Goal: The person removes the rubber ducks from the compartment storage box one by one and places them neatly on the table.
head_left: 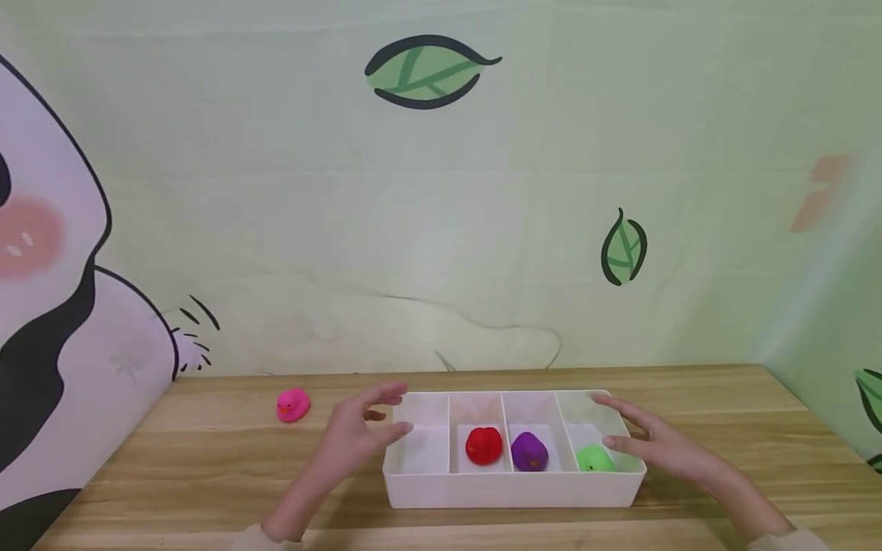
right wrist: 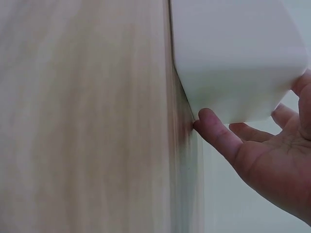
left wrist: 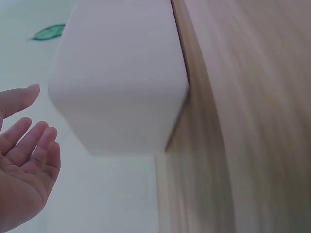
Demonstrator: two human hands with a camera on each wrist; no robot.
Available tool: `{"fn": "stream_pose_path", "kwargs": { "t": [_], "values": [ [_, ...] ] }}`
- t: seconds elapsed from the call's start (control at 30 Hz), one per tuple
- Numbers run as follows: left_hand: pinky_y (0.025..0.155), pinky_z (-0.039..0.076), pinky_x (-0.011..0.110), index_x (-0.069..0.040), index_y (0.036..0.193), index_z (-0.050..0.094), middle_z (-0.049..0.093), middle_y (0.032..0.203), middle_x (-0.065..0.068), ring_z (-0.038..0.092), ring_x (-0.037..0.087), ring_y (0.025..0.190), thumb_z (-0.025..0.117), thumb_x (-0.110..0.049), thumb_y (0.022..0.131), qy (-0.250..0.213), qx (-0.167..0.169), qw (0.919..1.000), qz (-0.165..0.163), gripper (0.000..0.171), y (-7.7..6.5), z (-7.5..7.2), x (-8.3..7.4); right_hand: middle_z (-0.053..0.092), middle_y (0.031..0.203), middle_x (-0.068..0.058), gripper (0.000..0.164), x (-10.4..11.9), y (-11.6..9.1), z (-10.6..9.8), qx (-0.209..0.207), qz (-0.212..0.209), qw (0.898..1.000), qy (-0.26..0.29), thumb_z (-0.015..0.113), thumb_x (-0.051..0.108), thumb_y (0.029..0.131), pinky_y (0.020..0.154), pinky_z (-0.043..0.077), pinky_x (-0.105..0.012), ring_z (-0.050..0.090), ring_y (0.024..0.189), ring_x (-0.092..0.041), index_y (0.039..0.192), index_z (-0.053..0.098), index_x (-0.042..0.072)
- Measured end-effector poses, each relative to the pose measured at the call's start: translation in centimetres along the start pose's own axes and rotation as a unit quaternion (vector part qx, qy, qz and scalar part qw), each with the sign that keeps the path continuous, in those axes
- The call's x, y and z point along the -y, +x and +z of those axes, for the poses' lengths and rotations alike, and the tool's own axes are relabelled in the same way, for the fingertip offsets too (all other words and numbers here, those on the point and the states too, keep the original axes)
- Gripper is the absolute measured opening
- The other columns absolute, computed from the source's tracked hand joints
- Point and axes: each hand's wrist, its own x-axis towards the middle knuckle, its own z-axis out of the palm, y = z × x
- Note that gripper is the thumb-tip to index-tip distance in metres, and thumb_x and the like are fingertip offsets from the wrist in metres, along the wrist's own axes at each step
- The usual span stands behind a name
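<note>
White and low, the box (head_left: 506, 491) sits nearest on the wooden table (head_left: 172, 474), split by dividers into four compartments; the left hand (head_left: 353, 432) hangs beside its left end, thumb and fingers loosely spread and holding nothing, with a gap to the box in the left wrist view; the right hand (head_left: 664, 444) reaches round the right end, fingers relaxed and apart, though how firmly they touch cannot be told; the step in hand looks like handling the box by its two ends, and a hold there would call for the left fingers to come in against it; inside, a red toy (head_left: 485, 446) lies second from left, a purple duck (head_left: 529, 453) third, a green toy (head_left: 596, 459) fourth; farther off, a pink duck (head_left: 293, 405) sits left of the left hand; behind everything stands a leaf-printed backdrop (head_left: 413, 229).
</note>
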Motion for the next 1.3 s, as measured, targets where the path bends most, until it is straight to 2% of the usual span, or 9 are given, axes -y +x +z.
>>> {"fn": "stream_pose_path", "kwargs": {
  "t": [0.27,0.4,0.57,0.73,0.87,0.97,1.07,1.3],
  "values": [
    [0.075,0.051,0.037,-0.004,0.116,0.060,0.064,0.108,0.011,0.059,0.024,0.098,0.074,-0.005,0.074,0.015,0.060,0.9964,0.057,0.044,0.8,2.6,-0.8,0.009,0.148,-0.025,0.059,-0.1,0.1,-0.1,0.001,0.010,1.000,0.007,0.054,0.026,0.091,0.090,0.020,-0.073,0.006,0.129,-0.054,0.143,0.028,0.015],
    [0.073,0.051,0.033,-0.002,0.115,0.060,0.063,0.109,0.013,0.058,0.025,0.098,0.072,-0.002,0.074,0.031,0.093,0.9927,0.070,0.042,1.1,3.6,-1.1,0.009,0.148,-0.025,0.059,-0.2,0.2,-0.1,0.000,0.007,1.000,0.006,0.054,0.026,0.091,0.090,0.019,-0.073,0.006,0.129,-0.054,0.143,0.028,0.017],
    [0.073,0.049,0.031,-0.002,0.115,0.060,0.063,0.110,0.013,0.057,0.028,0.100,0.069,-0.003,0.076,0.034,0.141,0.9871,0.067,0.041,1.4,4.8,-1.2,0.009,0.149,-0.025,0.059,-0.2,0.2,-0.1,0.002,0.006,1.000,0.012,0.054,0.025,0.091,0.090,0.019,-0.073,0.006,0.129,-0.055,0.143,0.028,0.015],
    [0.073,0.048,0.027,-0.003,0.114,0.061,0.063,0.110,0.012,0.056,0.026,0.100,0.070,-0.005,0.076,0.047,0.167,0.9819,0.076,0.039,1.7,5.6,-1.3,0.008,0.149,-0.025,0.059,-0.3,0.2,-0.1,0.006,0.005,1.000,0.016,0.053,0.025,0.091,0.089,0.020,-0.073,0.007,0.128,-0.056,0.143,0.027,0.015],
    [0.077,0.049,0.031,-0.004,0.114,0.061,0.063,0.111,0.008,0.056,0.024,0.101,0.069,-0.004,0.076,0.066,0.190,0.9766,0.076,0.038,2.0,6.1,-1.4,0.009,0.149,-0.024,0.059,-0.3,0.3,-0.2,0.008,0.009,1.000,0.017,0.054,0.026,0.091,0.089,0.021,-0.073,0.008,0.128,-0.055,0.143,0.027,0.017],
    [0.082,0.048,0.035,-0.006,0.114,0.061,0.063,0.112,0.005,0.056,0.022,0.102,0.069,-0.003,0.076,0.087,0.210,0.9714,0.067,0.039,2.2,6.5,-1.5,0.010,0.149,-0.023,0.059,-0.4,0.2,-0.2,0.009,0.010,1.000,0.018,0.054,0.026,0.091,0.089,0.022,-0.072,0.009,0.128,-0.055,0.143,0.027,0.019],
    [0.085,0.047,0.034,-0.006,0.114,0.062,0.063,0.110,0.005,0.056,0.021,0.100,0.069,-0.003,0.076,0.115,0.225,0.9647,0.074,0.039,2.4,6.8,-1.6,0.009,0.149,-0.023,0.059,-0.4,0.2,-0.2,0.010,0.007,1.000,0.019,0.054,0.025,0.091,0.089,0.023,-0.072,0.009,0.128,-0.055,0.143,0.027,0.019],
    [0.073,0.047,0.020,-0.007,0.110,0.064,0.064,0.101,0.003,0.057,0.016,0.092,0.070,-0.004,0.073,0.182,0.242,0.9503,0.071,0.038,2.9,7.6,-1.8,0.008,0.149,-0.024,0.059,-0.4,0.0,-0.3,0.012,0.007,1.000,0.022,0.053,0.025,0.091,0.089,0.022,-0.072,0.008,0.128,-0.055,0.143,0.027,0.017]
  ]
}}
